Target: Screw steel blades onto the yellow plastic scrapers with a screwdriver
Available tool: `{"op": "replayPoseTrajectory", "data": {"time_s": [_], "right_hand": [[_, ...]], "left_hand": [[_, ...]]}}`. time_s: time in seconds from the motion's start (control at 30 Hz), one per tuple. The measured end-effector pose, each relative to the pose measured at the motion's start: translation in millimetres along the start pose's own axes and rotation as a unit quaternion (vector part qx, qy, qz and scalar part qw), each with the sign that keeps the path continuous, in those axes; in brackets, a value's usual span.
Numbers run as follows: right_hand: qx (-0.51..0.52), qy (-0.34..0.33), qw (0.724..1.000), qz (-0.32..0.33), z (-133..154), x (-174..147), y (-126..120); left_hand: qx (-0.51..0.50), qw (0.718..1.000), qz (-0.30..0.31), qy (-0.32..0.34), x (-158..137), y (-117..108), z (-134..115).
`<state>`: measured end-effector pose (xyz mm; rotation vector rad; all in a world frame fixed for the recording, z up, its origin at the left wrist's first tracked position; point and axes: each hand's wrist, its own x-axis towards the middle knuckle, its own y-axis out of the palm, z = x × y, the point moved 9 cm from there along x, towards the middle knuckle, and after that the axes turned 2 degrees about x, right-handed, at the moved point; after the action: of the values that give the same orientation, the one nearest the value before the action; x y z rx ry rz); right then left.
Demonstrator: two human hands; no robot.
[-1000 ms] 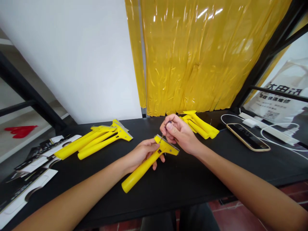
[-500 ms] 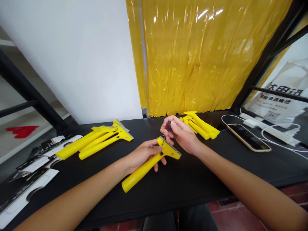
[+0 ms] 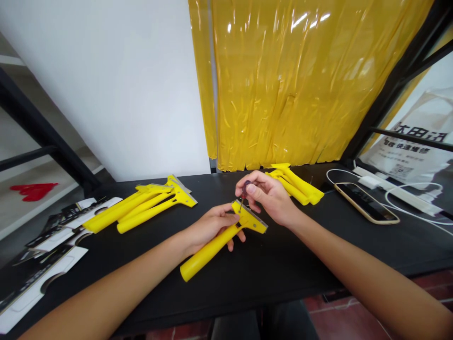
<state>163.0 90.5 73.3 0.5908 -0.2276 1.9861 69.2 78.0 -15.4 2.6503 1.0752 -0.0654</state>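
My left hand (image 3: pixel 215 225) is closed around the head end of a yellow scraper (image 3: pixel 212 252), whose handle slants down to the left and whose metal blade edge faces up and right. In my right hand (image 3: pixel 267 196) a small screwdriver (image 3: pixel 244 191) with a dark reddish handle is pinched between thumb and fingers. Its thin shaft points down onto the scraper head, near a screw by my left thumb. Whether the tip sits in the screw I cannot tell.
Several yellow scrapers (image 3: pixel 152 203) lie at the left, beside printed cards (image 3: pixel 53 269). More yellow pieces (image 3: pixel 297 184) are behind my right hand. A phone (image 3: pixel 368 203), white cables and a power strip (image 3: pixel 399 191) occupy the right. A yellow plastic curtain (image 3: pixel 276 94) hangs behind the black table.
My right-hand fingers have shifted on the screwdriver, and more of its handle and shaft shows. The scraper stays in my left hand in nearly the same place.
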Motion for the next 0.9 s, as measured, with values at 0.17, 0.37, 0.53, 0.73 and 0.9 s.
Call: {"op": "replayPoseTrajectory", "data": {"time_s": [0.17,0.37,0.53,0.73,0.9], "right_hand": [[0.042,0.012,0.999,-0.003,-3.0,-0.1,-0.4],[0.032,-0.006,0.999,-0.020,-2.8,0.2,-3.8],[0.002,0.003,1.000,-0.018,0.2,-0.2,-5.5],[0.042,-0.010,0.999,-0.025,-1.3,1.0,-9.0],[-0.006,-0.001,1.000,-0.023,1.1,0.5,-7.9]], "left_hand": [[-0.002,1.000,-0.012,-0.006,0.4,-2.0,1.1],[-0.011,1.000,-0.018,-0.008,1.3,-4.8,2.2],[-0.002,1.000,-0.017,-0.006,2.1,-3.8,1.2],[0.001,1.000,-0.028,-0.004,2.4,-5.6,0.7],[0.011,1.000,-0.021,-0.005,1.8,-3.0,-0.8]]}}
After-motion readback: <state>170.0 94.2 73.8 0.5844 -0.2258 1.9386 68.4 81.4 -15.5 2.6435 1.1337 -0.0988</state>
